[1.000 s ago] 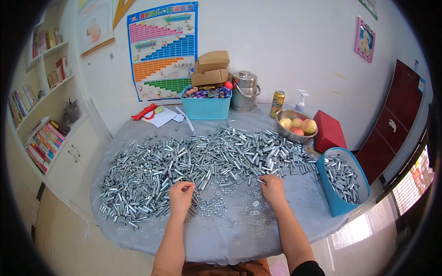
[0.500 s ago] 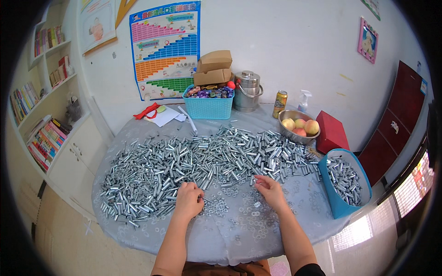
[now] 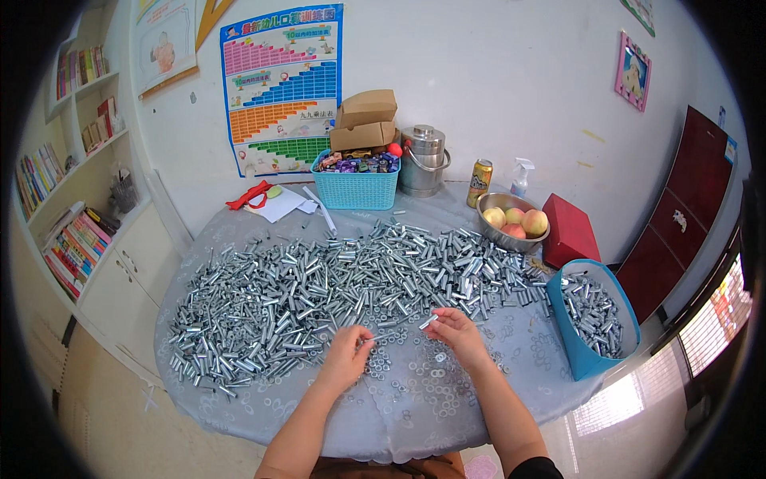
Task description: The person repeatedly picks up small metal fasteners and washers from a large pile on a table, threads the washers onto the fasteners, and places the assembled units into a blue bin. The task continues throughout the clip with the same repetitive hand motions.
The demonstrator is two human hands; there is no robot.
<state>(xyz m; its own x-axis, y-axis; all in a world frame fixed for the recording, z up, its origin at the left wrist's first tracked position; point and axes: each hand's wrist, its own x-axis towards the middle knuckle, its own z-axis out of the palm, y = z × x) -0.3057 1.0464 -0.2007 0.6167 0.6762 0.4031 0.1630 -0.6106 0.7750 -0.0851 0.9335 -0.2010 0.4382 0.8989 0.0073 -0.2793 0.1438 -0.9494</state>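
Between the fingertips of my right hand [image 3: 459, 337] is a short silver metal tube [image 3: 428, 322], its free end tilted down to the left. My left hand [image 3: 348, 356] is closed in a pinch, and a thin metal piece [image 3: 377, 338] sticks out toward the tube; its exact kind is too small to make out. The two hands are apart over the near edge of a wide heap of metal tubes [image 3: 319, 279]. Small metal rings or nuts [image 3: 380, 364] lie scattered below and between them, with a larger flat washer [image 3: 440, 358] near my right wrist.
On the right, a blue bin [image 3: 586, 369] holds more tubes. Behind the heap stand a turquoise basket [image 3: 357, 191], a steel canister [image 3: 423, 169], a drink can [image 3: 479, 183], a spray bottle [image 3: 521, 177], a steel fruit bowl [image 3: 511, 241] and a red box [image 3: 571, 230]. Grey cloth [image 3: 367, 427] covers the table.
My left hand has come right from beside the rings, the thin piece now showing in its pinch. My right hand has drawn slightly left from the heap's edge, its tube now in plain sight.
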